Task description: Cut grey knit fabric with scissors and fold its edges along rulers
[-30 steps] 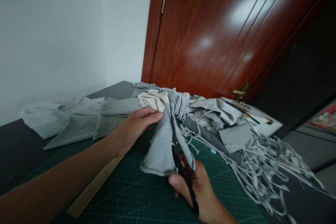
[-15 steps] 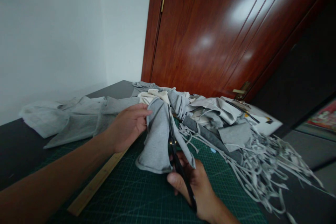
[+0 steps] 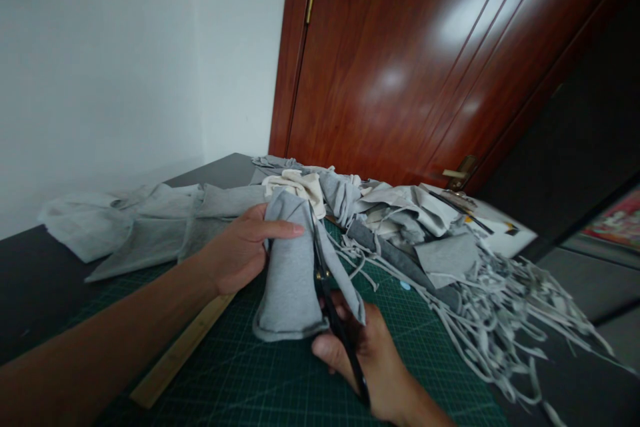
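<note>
A grey cloth piece (image 3: pixel 293 280) hangs in front of me, with a narrow strip parting from its right side. My left hand (image 3: pixel 247 247) pinches its upper left edge, thumb lying across the front. Black scissors (image 3: pixel 336 317) are in my right hand (image 3: pixel 363 353), fingers in the handles, with the blades pointing up and away between the cloth and the strip. Part of the blades is hidden by the fabric. Below lies a green cutting mat (image 3: pixel 240 373).
A wooden ruler (image 3: pixel 185 350) lies on the mat at left. Grey cloth pieces (image 3: pixel 160 227) spread along the left. Heaped fabric, a tangle of cut strips (image 3: pixel 495 307) and a white sheet (image 3: pixel 515 233) lie at right. A wooden door (image 3: pixel 390 67) stands behind.
The cloth, scissors and right hand have shifted slightly left. My left thumb now lies over the front of the cloth, where before its fingertips were at the edge.
</note>
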Motion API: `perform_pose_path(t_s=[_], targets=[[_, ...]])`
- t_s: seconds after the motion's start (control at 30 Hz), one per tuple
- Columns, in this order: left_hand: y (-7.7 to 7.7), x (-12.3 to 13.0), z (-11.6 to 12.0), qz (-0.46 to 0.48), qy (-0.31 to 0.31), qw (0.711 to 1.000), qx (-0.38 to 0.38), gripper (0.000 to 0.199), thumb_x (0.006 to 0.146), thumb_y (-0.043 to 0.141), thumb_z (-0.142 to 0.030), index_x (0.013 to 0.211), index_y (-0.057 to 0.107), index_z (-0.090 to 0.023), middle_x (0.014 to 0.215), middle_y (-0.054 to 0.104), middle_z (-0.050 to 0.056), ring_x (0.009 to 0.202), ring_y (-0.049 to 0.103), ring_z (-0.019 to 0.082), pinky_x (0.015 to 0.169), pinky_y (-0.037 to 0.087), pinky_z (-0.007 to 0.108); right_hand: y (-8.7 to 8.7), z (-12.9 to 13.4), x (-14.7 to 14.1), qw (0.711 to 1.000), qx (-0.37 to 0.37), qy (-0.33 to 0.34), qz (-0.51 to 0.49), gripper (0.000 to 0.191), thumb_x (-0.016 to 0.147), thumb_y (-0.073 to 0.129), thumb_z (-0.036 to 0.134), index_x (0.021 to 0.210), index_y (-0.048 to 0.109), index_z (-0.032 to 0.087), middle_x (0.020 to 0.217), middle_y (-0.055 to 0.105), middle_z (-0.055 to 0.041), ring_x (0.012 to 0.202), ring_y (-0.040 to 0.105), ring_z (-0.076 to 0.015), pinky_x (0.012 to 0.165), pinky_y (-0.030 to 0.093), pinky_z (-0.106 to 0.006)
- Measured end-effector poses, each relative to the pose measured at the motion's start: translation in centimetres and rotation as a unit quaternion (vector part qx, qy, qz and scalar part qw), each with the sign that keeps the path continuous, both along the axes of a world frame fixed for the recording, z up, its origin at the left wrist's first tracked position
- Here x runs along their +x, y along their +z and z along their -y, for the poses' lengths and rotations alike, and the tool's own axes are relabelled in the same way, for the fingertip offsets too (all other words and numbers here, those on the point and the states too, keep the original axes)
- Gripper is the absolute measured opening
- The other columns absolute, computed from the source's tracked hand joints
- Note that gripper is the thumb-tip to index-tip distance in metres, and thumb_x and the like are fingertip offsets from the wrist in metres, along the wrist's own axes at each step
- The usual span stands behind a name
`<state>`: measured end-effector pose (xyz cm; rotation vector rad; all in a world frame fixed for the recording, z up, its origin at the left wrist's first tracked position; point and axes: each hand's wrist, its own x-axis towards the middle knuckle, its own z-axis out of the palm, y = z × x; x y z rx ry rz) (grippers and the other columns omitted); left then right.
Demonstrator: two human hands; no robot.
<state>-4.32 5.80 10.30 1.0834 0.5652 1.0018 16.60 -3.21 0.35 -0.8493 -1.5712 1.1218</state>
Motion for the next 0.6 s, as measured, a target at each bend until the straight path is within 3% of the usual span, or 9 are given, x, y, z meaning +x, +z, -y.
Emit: perform_pose_path(t_s=[0.2,0.43,0.6], targets=[[0.5,-0.2,-0.2,0.062,-0.008,0.998,-0.004,0.030,0.079,0.090,-0.029,0.102,0.080,-0.012,0.091,0.084,0.007,0.077,0.077,0.023,0.084,0.063,0.035,-0.3,-0.1,0.2,1.000,0.025,-0.012,0.011,0.039,0.089,0.086,0.054,0.084,0.062,0.023,0.076,0.048,0.0033,0.064,0.045,-0.0144,0.051,0.040,-0.024],[1.2,-0.3,-0.3,0.067,0.066,0.995,0.030,0.019,0.082,0.083,-0.021,0.098,0.079,-0.012,0.090,0.083,0.006,0.082,0.077,0.024,0.080,0.063,0.033,0.0,-0.2,0.5,0.999,0.021,-0.004,0.027,0.047,0.084,0.093,0.050,0.081,0.055,0.023,0.067,0.041,0.0083,0.059,0.037,-0.0112,0.053,0.030,-0.025],[1.1,-0.7,-0.8,0.045,0.081,0.995,0.034,0.016,0.079,0.085,-0.023,0.092,0.079,-0.016,0.088,0.081,0.004,0.080,0.075,0.022,0.078,0.063,0.030,-0.2,-0.1,0.5,1.000,0.027,0.004,0.014,0.047,0.083,0.094,0.053,0.085,0.058,0.023,0.069,0.041,0.0082,0.059,0.038,-0.0114,0.053,0.029,-0.025]])
